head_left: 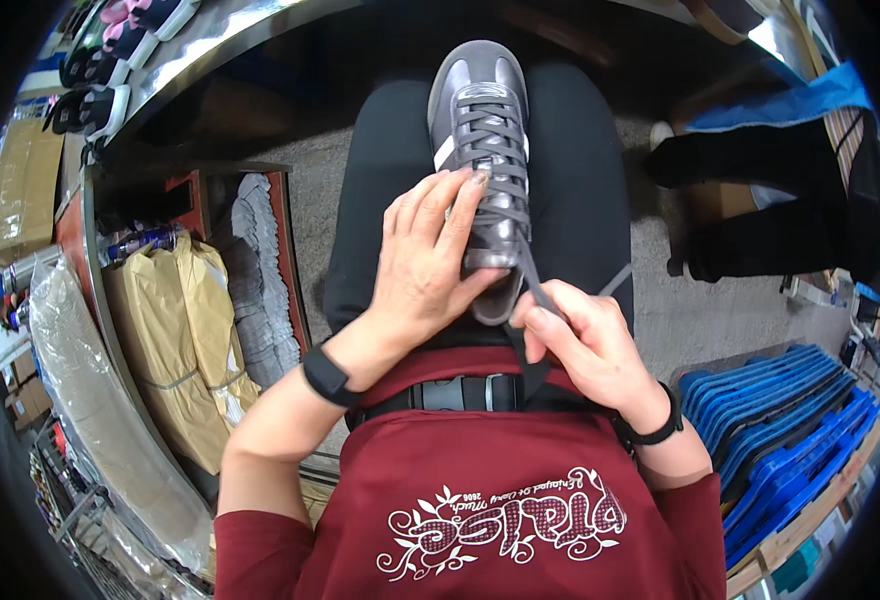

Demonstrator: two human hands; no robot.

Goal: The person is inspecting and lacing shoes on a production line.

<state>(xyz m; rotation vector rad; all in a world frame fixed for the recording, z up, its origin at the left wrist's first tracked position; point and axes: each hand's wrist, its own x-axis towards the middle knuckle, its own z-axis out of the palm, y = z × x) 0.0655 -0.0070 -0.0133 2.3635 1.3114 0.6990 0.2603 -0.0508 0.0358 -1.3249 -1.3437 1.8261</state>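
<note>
A silvery grey sneaker [505, 225] with white side stripes lies lengthwise on my lap, its toe pointing away from me. Grey laces run criss-cross up its front. My left hand [422, 240] rests along the shoe's left side, fingers stretched over the upper and thumb near the collar. To the right of the collar, my right hand [582, 335] is closed on a grey shoelace [532, 268], which is pulled up from the top of the lacing. A loose lace end sticks out past the right knuckles. My left palm hides part of the shoe's side.
Paper-wrapped bundles [175, 340] stand on a shelf at the left. Other shoes [95, 105] sit on a surface at the upper left. Stacked blue plastic pieces [775, 420] are at the lower right. Another person's dark-trousered legs [760, 200] are at the right.
</note>
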